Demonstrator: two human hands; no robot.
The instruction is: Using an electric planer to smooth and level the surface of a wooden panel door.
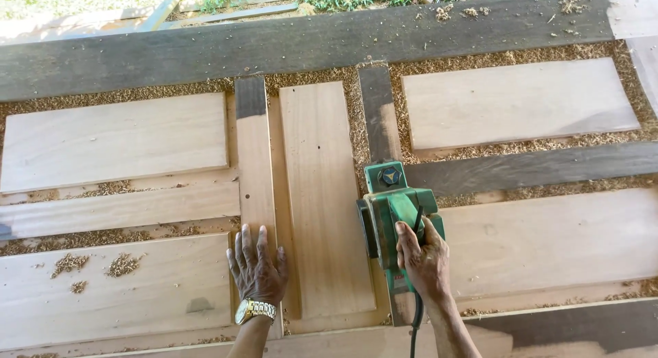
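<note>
A green electric planer (394,217) stands upright on a vertical rail of a panelled wooden door (322,193), its handle wrapped by the fingers (410,243) of the right hand; a black knob sits at its far end, beyond the fingers, and a black cord trails back under the wrist. The door lies flat, partly pale and planed, partly dark, with shavings in its grooves.

Left hand (258,269) lies flat, fingers spread; right hand (423,258) is curled in a closed grip.
</note>
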